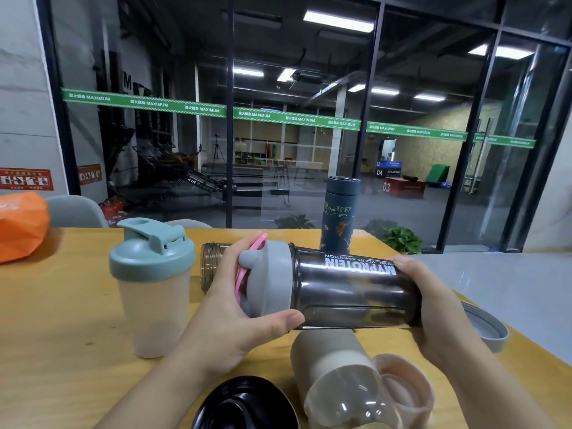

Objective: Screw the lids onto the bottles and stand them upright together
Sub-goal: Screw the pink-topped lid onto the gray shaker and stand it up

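Left hand (229, 308): I have it wrapped around the grey lid (269, 280), thumb along the lid's near side, fingers curled over the far side by a pink loop (247, 267).
Right hand (433, 308): I see it clamped on the base end of the dark bottle (353, 289), fingers over the top, palm on the bottom.
Dark bottle: held lying sideways above the surface (62, 305), lid end toward the left, white lettering upside down along its upper side.
Grey lid: sitting on the dark bottle's mouth; I cannot tell how far it is screwed on.
Green-lidded bottle (151, 286): upright toward the left edge of the surface, pale body, lid on.
Blue flask (339, 215): upright near the far edge, cap on, just behind the dark bottle.
Clear bottle (213, 264): lying on its side behind my left hand, open mouth facing left, mostly hidden.
Beige bottle (337, 373): lying on its side near the near edge, under the dark bottle, its base toward me.
Pink lid (408, 391): touching the beige bottle's right side.
Black lid (244, 404): at the near edge, left of the beige bottle.
Grey ring lid (486, 329): by the right edge, partly behind my right wrist.
Orange bag (21, 227): at the far left corner.
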Demonstrator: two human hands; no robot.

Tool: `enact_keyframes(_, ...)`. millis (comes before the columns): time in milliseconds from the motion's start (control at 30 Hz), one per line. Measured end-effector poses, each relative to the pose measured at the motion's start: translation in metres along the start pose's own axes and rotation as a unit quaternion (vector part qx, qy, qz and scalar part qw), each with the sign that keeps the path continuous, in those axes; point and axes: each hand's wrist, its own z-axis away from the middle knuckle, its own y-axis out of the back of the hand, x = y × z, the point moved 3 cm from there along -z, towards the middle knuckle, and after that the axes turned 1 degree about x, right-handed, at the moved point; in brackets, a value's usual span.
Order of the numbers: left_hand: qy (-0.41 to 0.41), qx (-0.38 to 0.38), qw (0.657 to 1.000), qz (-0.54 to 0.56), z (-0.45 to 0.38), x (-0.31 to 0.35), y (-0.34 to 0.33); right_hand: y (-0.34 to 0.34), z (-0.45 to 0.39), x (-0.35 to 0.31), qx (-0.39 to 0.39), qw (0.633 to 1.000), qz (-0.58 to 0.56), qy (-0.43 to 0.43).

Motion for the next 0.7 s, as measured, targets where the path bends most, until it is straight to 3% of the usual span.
enact_keyframes(167, -0.005, -0.003, 1.000, -0.018, 0.002, 0.000, 0.000, 0.004, 0.000, 0.003, 0.002, 0.998, -0.018, -0.062)
enact_keyframes(367, 0.022, 0.009, 0.999, 0.040, -0.002, 0.002, 0.005, 0.003, -0.002, 0.000, -0.029, 0.999, -0.027, -0.028)
enact_keyframes(700, 0.147, 0.037, 0.978, 0.144, -0.006, -0.011, 0.014, 0.001, 0.001, -0.008, -0.168, 0.985, -0.020, 0.032)
